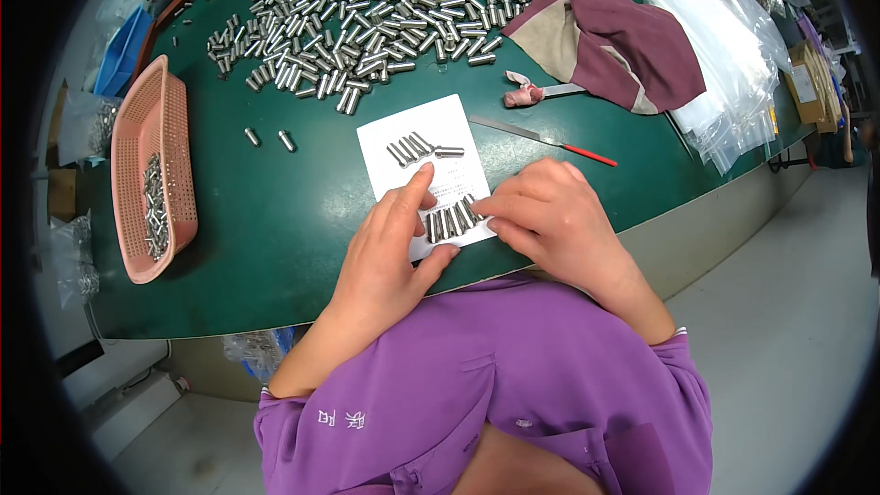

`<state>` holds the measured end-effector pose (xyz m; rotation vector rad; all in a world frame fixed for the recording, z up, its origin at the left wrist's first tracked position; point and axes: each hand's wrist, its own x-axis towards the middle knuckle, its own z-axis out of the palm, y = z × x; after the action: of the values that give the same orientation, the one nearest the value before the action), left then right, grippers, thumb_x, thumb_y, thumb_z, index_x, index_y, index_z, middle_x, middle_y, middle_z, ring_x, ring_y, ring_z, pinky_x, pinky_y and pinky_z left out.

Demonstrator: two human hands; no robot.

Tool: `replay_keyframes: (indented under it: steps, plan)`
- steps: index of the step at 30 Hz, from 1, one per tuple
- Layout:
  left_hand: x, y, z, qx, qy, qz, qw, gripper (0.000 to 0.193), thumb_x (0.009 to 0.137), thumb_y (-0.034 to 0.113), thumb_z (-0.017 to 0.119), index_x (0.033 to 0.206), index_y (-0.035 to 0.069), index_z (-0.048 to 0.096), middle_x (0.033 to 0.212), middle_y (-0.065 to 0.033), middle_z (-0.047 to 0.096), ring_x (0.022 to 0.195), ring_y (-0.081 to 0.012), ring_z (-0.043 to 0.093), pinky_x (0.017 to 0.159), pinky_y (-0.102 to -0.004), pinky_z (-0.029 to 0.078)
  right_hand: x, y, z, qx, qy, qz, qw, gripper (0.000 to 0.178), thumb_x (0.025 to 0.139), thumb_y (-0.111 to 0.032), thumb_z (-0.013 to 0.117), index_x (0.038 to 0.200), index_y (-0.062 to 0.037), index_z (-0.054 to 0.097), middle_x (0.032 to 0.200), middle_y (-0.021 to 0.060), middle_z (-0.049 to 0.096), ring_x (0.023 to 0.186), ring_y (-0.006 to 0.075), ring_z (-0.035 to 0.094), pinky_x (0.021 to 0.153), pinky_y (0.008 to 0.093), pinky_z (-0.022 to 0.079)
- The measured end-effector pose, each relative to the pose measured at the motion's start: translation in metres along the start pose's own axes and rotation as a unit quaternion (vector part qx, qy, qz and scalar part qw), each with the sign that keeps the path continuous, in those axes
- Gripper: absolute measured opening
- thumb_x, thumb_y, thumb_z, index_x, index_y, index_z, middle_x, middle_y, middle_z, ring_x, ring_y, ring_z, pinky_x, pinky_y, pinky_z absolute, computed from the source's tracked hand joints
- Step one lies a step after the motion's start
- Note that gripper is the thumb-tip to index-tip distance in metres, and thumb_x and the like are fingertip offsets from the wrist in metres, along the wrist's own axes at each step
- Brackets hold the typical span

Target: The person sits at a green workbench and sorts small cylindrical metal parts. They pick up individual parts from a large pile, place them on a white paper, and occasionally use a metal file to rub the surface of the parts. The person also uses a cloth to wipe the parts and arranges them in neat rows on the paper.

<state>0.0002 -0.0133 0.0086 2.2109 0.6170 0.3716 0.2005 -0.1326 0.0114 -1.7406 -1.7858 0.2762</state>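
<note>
On a white printed sheet (374, 135) near the table's front edge lies a row of short metal pins (446, 222), side by side. My left hand (390, 234) rests at the row's left side, thumb and fingers apart, holding nothing. At the right end, the fingertips of my right hand (550, 215) close on the last metal pin (474, 206), partly hiding it. Farther up the sheet sits a second group of pins (410, 148), several slanted alike, with one pin (449, 152) lying crosswise to their right.
A large heap of metal pins (367, 18) covers the far part of the green table (266, 247). Two loose pins (287, 140) lie left of the sheet. A pink basket (182, 156) holds small metal parts. Rightward are a red-handled file (587, 155), a maroon cloth (632, 46) and plastic bags (715, 64).
</note>
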Motion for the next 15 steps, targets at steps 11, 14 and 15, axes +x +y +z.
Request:
replay_keyframes:
  steps: [11,14,15]
  plan:
    - [0.0016,-0.0010,0.0008,0.000,0.006,0.003,1.000,0.094,0.069,0.001,0.082,0.150,0.004,0.036,0.107,-0.0063,0.064,0.080,-0.0171,0.056,0.073,-0.0313,0.050,0.0075,-0.0056,0.0045,-0.011,-0.014,0.008,1.000,0.037,0.077,-0.015,0.076,0.113,-0.0123,0.068,0.095,0.0003,0.063,0.093,0.0213,0.058,0.081,0.0366,0.044]
    - [0.0022,-0.0023,0.0022,0.001,0.009,0.005,1.000,0.094,0.069,0.001,0.082,0.150,0.004,0.035,0.106,-0.0062,0.064,0.080,-0.0173,0.056,0.073,-0.0315,0.050,0.0081,-0.0065,0.0039,0.002,-0.027,0.033,0.999,0.042,0.076,-0.014,0.076,0.117,-0.0119,0.067,0.096,0.0025,0.063,0.094,0.0234,0.058,0.083,0.0381,0.045]
    - [0.0022,-0.0027,0.0025,0.002,0.010,0.006,1.000,0.094,0.069,0.001,0.082,0.150,0.004,0.035,0.105,-0.0061,0.065,0.080,-0.0174,0.056,0.073,-0.0315,0.050,0.0081,-0.0068,0.0018,0.013,-0.033,0.042,0.998,0.043,0.076,-0.014,0.077,0.118,-0.0118,0.067,0.096,0.0030,0.063,0.094,0.0239,0.058,0.084,0.0386,0.045]
